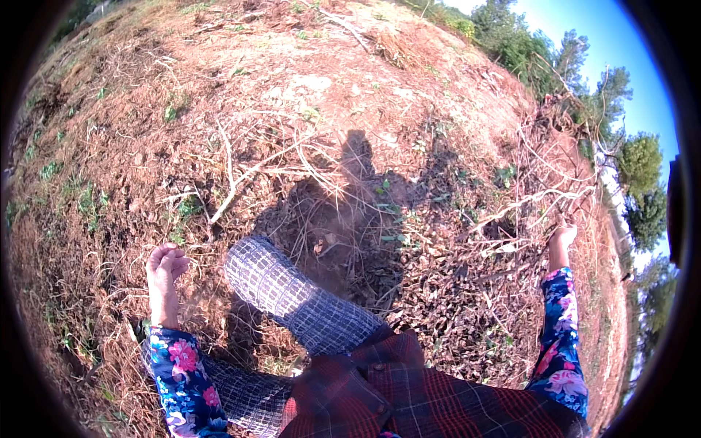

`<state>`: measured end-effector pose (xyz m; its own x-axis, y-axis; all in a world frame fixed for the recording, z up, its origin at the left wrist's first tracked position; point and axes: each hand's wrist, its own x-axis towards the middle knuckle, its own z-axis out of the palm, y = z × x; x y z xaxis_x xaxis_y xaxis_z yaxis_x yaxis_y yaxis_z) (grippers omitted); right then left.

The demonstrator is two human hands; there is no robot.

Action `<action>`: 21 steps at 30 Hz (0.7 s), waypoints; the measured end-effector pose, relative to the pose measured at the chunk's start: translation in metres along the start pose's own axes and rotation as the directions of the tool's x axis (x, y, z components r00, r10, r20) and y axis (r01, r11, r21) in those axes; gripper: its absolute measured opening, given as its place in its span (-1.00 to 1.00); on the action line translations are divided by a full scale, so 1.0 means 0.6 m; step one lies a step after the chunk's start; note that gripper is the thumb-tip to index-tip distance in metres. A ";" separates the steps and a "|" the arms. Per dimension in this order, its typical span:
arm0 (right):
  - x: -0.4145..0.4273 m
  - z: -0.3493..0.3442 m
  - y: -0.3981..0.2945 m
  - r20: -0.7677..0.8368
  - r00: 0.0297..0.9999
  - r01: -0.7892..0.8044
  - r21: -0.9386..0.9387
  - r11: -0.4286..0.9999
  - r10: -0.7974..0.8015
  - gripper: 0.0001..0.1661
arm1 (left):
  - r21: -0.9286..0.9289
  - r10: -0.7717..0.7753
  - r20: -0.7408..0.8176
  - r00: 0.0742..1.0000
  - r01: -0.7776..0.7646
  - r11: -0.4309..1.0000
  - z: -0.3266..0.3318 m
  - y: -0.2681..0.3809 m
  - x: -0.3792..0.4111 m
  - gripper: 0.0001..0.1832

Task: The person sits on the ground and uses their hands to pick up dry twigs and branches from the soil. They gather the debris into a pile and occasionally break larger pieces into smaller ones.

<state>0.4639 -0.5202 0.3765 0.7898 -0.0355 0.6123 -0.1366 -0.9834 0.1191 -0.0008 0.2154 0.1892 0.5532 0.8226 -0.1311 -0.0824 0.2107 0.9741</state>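
My left hand (167,268) is raised over the dry ground at the left, fingers curled; whether anything thin is between them cannot be told. At the right, my arm reaches out, and my right hand (563,234) is at the near end of a cluster of dry branches (539,196); its fingers are closed around what looks like a branch, though the grip is small in view. Between the hands lie a pale forked branch (233,189), thin dry stalks (323,169) and brown leaf litter (438,295).
Brushwood (564,120) is heaped at the upper right, before green trees (509,49). A long stick (342,22) lies on the slope at the top. Small green weeds (87,205) grow at the left. My bent knee (252,260) juts forward near the forked branch.
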 end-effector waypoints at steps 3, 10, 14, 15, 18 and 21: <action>0.027 0.036 -0.136 -0.007 0.996 0.091 0.090 0.992 -0.091 -0.81 | -0.017 0.025 -0.023 0.999 -0.025 1.000 -0.004 0.007 -0.010 -0.83; 0.081 0.038 -0.387 -0.086 0.974 0.226 0.247 0.942 -0.210 -0.81 | -0.042 0.047 -0.040 0.998 -0.049 0.998 0.009 0.031 -0.040 -0.87; 0.080 0.026 -0.514 -0.170 0.945 0.317 0.283 0.905 -0.278 -0.80 | -0.008 0.106 -0.042 0.993 -0.106 0.994 0.007 0.055 -0.063 -0.86; 0.073 0.023 -0.565 -0.195 0.929 0.362 0.293 0.885 -0.315 -0.80 | -0.007 0.095 -0.058 0.994 -0.095 0.995 0.002 0.055 -0.065 -0.85; 0.040 -0.013 -0.696 -0.128 0.914 0.402 0.407 0.820 -0.385 -0.79 | -0.019 0.134 -0.029 0.991 -0.135 0.991 0.006 0.061 -0.072 -0.85; -0.020 -0.040 -0.817 0.122 0.886 0.277 0.634 0.722 -0.448 -0.76 | 0.011 0.107 -0.065 0.992 -0.107 0.994 0.025 0.061 -0.073 -0.87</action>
<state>0.5073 -0.0336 0.3295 0.8339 0.3870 0.3936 0.4993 -0.8327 -0.2392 -0.0158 0.1793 0.2335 0.4864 0.8729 -0.0374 -0.1322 0.1158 0.9844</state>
